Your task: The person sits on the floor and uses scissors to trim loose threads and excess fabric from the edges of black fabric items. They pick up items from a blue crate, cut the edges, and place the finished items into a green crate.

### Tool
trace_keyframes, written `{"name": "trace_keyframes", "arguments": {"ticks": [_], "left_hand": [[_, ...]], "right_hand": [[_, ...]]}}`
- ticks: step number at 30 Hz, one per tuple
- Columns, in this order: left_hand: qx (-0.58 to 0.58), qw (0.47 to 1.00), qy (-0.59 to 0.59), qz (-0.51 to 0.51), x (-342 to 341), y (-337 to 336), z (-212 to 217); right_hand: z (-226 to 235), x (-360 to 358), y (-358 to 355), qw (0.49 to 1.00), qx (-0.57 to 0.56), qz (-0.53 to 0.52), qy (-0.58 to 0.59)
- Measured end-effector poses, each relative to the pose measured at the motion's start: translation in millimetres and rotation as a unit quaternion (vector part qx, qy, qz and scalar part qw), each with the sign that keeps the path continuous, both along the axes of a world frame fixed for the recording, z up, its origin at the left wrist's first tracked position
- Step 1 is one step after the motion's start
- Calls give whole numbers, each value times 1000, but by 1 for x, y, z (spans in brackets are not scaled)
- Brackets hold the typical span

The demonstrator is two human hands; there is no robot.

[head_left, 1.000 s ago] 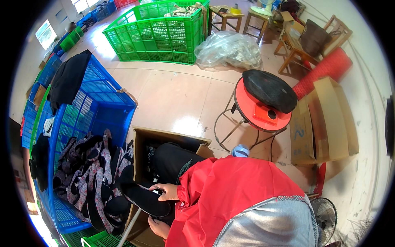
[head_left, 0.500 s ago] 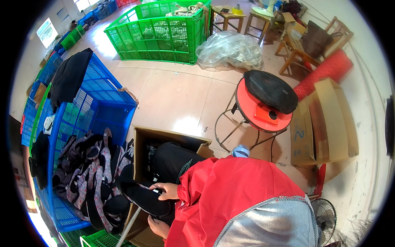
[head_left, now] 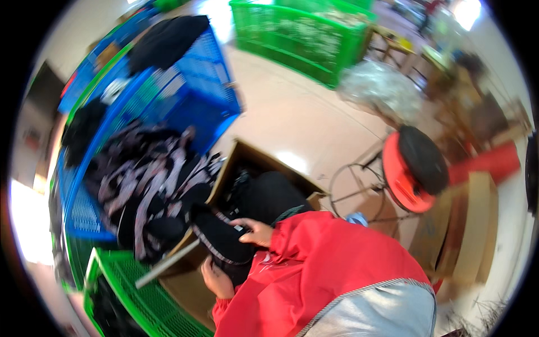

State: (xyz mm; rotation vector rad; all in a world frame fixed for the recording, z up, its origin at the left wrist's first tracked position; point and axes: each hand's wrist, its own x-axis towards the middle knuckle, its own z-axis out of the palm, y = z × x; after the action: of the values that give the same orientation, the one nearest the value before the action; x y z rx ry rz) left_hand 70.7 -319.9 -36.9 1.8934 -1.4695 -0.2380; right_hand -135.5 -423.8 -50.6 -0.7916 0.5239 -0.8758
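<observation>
A black garment piece with a thin pale trim (head_left: 222,238) rests in both of my hands over the edge of an open cardboard box (head_left: 241,154). My left hand (head_left: 216,281) grips it from underneath at its near end. My right hand (head_left: 255,230) pinches its upper edge, fingers closed on the cloth. Both arms wear red sleeves. More black fabric (head_left: 269,194) fills the box just beyond my right hand.
A blue crate (head_left: 196,84) to the left holds a heap of black and grey patterned garments (head_left: 140,185). A green crate (head_left: 135,303) is at the lower left, a larger one (head_left: 297,33) at the back. A red and black stool (head_left: 412,165) and cardboard boxes (head_left: 466,224) stand right.
My view has swung and become blurred, so the crates and stool sit further right. Both hands keep the same hold on the black piece.
</observation>
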Motion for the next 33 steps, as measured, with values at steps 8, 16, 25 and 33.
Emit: {"name": "trace_keyframes", "arguments": {"ticks": [8,16,25,33], "left_hand": [[-32,951,305,27,-8,-4,32],[-69,816,574,23,-24,-6,44],[-17,771,635,-45,-28,-5,53],[-95,690,714,-61,-31,-25,66]], "right_hand": [[10,-6,-4,989,87,85,-80],[18,0,2,989,48,119,-73],[24,1,3,982,51,177,-43],[11,-3,3,993,62,102,11]]}}
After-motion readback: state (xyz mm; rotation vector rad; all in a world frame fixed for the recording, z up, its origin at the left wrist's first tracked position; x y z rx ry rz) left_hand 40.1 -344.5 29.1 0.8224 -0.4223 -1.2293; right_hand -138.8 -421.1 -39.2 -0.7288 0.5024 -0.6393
